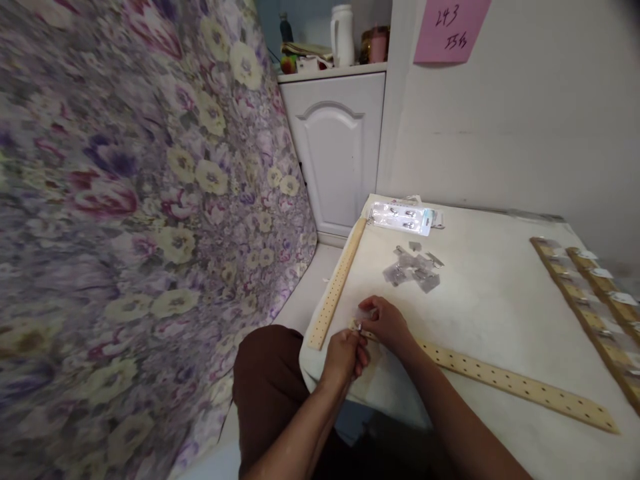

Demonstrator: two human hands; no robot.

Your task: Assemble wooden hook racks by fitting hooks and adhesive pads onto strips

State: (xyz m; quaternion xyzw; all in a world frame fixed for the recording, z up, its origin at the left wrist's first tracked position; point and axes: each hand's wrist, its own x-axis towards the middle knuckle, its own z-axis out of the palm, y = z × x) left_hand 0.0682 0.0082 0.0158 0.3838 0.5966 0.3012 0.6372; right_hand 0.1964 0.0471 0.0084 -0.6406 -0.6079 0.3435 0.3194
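My left hand [345, 353] and my right hand [387, 323] meet at the near left corner of a white table [500, 307]. Both pinch at the left end of a long tan strip punched with holes [515, 383] that runs off to the right. A small metal piece shows at my left fingertips, and a small clear packet seems to sit under my right fingers. A pile of small clear packets with metal bits [413, 270] lies just beyond my hands. A second perforated strip [337, 283] lies along the table's left edge.
A clear blister pack [403, 218] lies at the table's far edge. Two strips loaded with packets [595, 300] lie at the right. A floral cloth [125, 200] hangs on the left. A white cabinet [337, 147] with bottles on top stands behind, and a pink note [450, 30] hangs on the wall.
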